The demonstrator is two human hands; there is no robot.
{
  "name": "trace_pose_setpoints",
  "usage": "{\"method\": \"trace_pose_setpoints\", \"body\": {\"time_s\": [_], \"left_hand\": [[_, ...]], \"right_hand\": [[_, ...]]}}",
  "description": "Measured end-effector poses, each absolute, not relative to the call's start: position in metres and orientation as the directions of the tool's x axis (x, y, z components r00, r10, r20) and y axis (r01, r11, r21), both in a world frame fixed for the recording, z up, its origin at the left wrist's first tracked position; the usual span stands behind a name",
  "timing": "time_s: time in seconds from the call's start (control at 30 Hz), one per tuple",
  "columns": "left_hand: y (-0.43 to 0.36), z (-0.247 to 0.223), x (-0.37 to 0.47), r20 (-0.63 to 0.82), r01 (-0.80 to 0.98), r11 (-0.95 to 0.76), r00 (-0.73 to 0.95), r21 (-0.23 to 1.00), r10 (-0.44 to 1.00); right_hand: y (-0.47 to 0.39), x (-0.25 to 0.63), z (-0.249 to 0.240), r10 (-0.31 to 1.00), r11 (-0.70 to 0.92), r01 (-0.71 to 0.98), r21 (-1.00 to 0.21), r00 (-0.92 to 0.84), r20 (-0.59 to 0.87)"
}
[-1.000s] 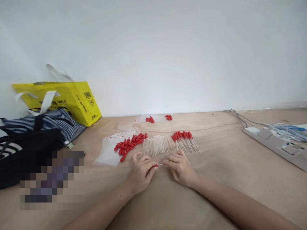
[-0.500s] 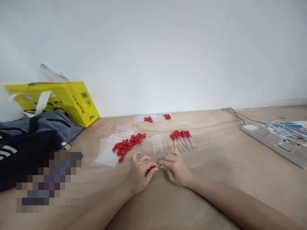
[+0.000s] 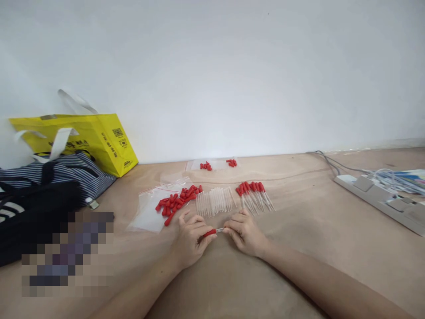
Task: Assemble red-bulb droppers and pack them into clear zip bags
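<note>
My left hand [image 3: 192, 237] pinches a red rubber bulb [image 3: 209, 232] between thumb and fingers. A clear dropper tube [image 3: 219, 230] runs from the bulb's open end to my right hand [image 3: 245, 232], whose fingertips are closed on it. Bulb and tube are in line; how deep the tube sits inside is hidden. Beyond my hands lies a row of bare clear tubes [image 3: 215, 200]. To its left is a pile of loose red bulbs [image 3: 172, 204], partly on a clear zip bag [image 3: 146, 215]. On the right, several droppers with red bulbs fitted [image 3: 254, 195] lie side by side.
Farther back another clear bag [image 3: 195, 165] lies by small red bulbs [image 3: 231, 163]. At left are a yellow bag [image 3: 109, 146], a striped bag [image 3: 79, 170], dark cloth [image 3: 49, 208] and a blurred-out patch. A white power strip [image 3: 375, 199] with cables stands at right.
My hands have moved slightly apart, mostly the left one shifting left. More of the clear tube now shows between the red bulb and my right fingertips.
</note>
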State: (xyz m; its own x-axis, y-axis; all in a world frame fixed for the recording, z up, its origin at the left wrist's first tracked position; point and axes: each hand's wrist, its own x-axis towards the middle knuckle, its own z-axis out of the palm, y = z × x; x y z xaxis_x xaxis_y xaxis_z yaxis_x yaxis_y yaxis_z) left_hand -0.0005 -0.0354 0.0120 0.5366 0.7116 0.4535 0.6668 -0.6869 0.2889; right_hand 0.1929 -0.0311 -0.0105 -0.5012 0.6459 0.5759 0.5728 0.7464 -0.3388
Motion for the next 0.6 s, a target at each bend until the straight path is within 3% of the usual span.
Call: {"method": "trace_pose_setpoints", "body": {"time_s": [0.2, 0.43, 0.53, 0.6], "left_hand": [[-0.035, 0.01, 0.002, 0.467, 0.643, -0.703, 0.542, 0.305, 0.698], [-0.032, 0.016, -0.005, 0.408, 0.703, -0.672, 0.556, 0.234, 0.724], [-0.026, 0.013, -0.013, 0.41, 0.749, -0.635, 0.527, 0.191, 0.744], [-0.021, 0.01, -0.019, 0.44, 0.809, -0.559, 0.441, 0.183, 0.782]], "right_hand": [[-0.031, 0.191, -0.012, 0.611, 0.767, 0.569, -0.295, -0.509, 0.606], [-0.031, 0.196, -0.006, 0.583, 0.794, 0.576, -0.194, -0.632, 0.51], [-0.027, 0.204, -0.005, 0.634, 0.715, 0.685, -0.14, -0.551, 0.543], [-0.02, 0.214, -0.005, 0.725, 0.568, 0.801, -0.191, -0.377, 0.576]]}}
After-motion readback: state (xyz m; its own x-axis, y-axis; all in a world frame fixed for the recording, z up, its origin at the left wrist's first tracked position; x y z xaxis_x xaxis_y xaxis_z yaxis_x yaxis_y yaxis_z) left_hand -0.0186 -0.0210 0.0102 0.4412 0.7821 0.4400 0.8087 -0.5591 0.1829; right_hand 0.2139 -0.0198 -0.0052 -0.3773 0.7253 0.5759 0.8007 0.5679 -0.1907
